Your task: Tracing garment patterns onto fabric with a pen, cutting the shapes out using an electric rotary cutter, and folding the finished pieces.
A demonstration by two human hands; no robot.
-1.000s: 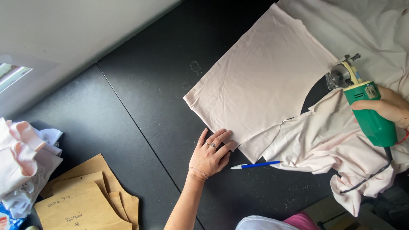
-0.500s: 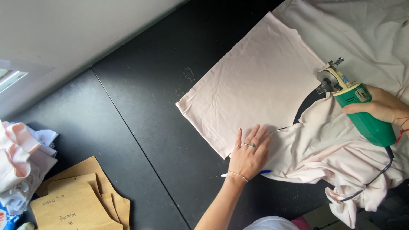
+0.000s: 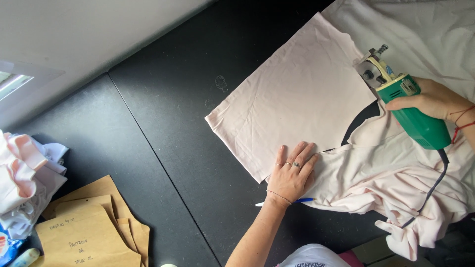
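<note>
On the black table (image 3: 163,123) — a matt dark surface crossed by a thin seam — lies a pale pink fabric panel (image 3: 297,99), flat, lightly creased, cut to a straight-edged shape with one curved notch on its right side. Left hand (image 3: 293,173): open, palm down, fingers spread, pressing the panel's lower edge where it meets the loose fabric; rings on two fingers, a thin bracelet at the wrist. Right hand (image 3: 428,99): closed around the green handle of an electric fabric cutter (image 3: 401,106), whose metal head sits at the panel's right edge, at the top of the curved cut. Crumpled pink offcut fabric (image 3: 396,188) bunches below the cutter, the tool's dark cord trailing over it. White cloth (image 3: 420,29) spreads beyond, upper right. Blue pen (image 3: 302,200) lies just behind the left wrist, partly hidden. Far left — brown paper pattern pieces (image 3: 89,227), stacked and handwritten, beside a heap of pink-and-white garments (image 3: 22,183).
</note>
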